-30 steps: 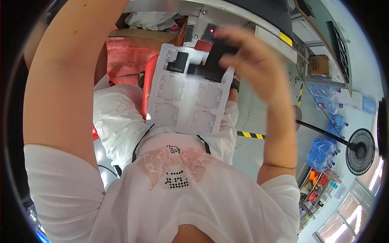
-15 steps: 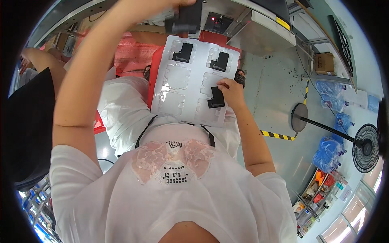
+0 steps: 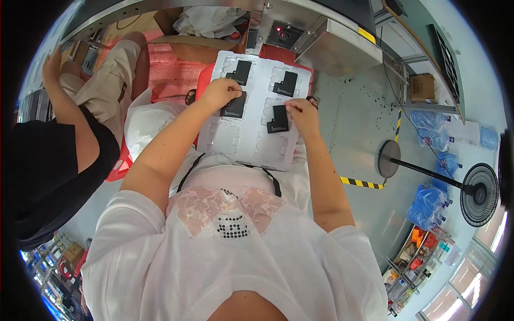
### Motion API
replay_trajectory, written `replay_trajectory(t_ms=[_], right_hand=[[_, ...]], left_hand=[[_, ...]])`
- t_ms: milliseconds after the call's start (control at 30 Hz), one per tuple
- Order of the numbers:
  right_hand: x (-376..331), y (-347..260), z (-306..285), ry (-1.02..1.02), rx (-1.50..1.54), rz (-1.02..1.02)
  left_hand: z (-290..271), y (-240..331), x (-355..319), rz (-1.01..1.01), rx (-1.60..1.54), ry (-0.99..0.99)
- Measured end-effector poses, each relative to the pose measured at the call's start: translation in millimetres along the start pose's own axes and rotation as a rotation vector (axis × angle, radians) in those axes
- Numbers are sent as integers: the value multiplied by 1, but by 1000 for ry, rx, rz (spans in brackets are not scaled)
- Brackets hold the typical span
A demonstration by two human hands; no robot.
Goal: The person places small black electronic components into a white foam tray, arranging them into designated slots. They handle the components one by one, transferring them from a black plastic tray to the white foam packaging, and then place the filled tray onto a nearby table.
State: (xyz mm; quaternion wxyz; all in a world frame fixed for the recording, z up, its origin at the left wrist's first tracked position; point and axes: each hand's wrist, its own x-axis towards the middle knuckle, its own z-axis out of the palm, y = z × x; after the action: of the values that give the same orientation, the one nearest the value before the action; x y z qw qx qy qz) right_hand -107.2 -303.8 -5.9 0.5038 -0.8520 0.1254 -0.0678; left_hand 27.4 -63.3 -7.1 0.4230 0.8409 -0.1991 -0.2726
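White moulded tray lies on my lap, long axis running away from me; my left grip is clenched on a black part at its left column, my right grip pinches another black part toward the right edge

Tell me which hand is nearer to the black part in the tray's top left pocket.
Left. The left hand sits just below that black part, pressing another piece. The right hand is farther off, lower on the white tray's right side.
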Motion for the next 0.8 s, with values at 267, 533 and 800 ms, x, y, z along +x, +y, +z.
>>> replay_trajectory(t_ms=[267,533,800], right_hand=[[-54,-33,5,-15,-497,-193],[-85,-35,43,131,-715,-211],[21,-179,-61,529,-342,-671]], left_hand=[[30,14,-59,346,531,340],[70,26,-70,690,571,124],[94,11,-37,669,746,-35]])
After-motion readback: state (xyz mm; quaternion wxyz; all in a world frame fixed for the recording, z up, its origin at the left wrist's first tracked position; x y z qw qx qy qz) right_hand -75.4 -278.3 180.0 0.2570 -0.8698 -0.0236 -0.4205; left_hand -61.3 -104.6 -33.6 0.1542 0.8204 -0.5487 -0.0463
